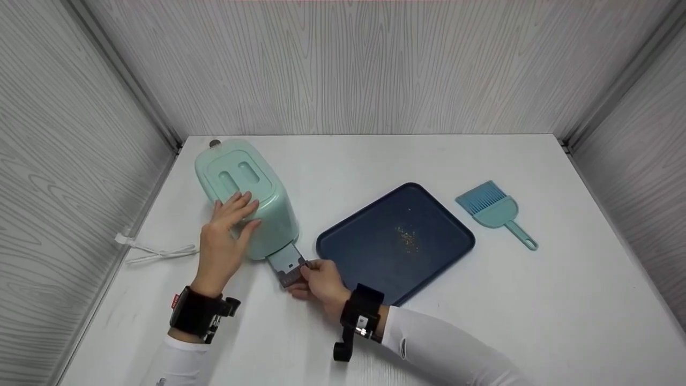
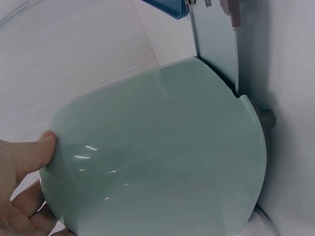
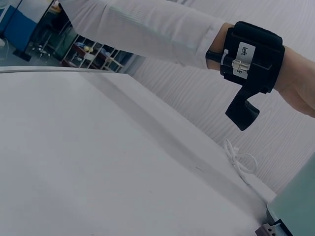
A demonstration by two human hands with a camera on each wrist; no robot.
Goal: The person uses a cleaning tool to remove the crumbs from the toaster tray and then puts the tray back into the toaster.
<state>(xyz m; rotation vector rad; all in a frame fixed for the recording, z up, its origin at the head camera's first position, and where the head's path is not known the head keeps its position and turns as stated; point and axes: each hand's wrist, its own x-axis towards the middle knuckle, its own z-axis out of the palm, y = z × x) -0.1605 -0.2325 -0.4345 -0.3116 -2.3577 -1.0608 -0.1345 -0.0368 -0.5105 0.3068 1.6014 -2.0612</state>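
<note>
A mint-green toaster (image 1: 236, 182) with two slots in its top stands at the left of the table. My left hand (image 1: 225, 236) rests on the toaster's top and near end, fingers stretched over the edge. In the left wrist view the thumb (image 2: 42, 152) touches the toaster's smooth face (image 2: 157, 152). A flat crumb tray (image 1: 286, 260) with a dark grey front sticks out from the toaster's lower end. My right hand (image 1: 321, 284) pinches that front between thumb and fingers. In the right wrist view only a corner of the crumb tray front (image 3: 273, 229) shows, and the right hand is out of sight.
Right of the toaster lies a dark blue tray (image 1: 364, 246) with brown crumbs (image 1: 407, 239) on it. Farther right is a blue-green brush (image 1: 496, 209) with a short handle. A bundled white cord (image 1: 163, 252) lies left of the toaster. Wood-grain panels (image 1: 343, 64) enclose the table.
</note>
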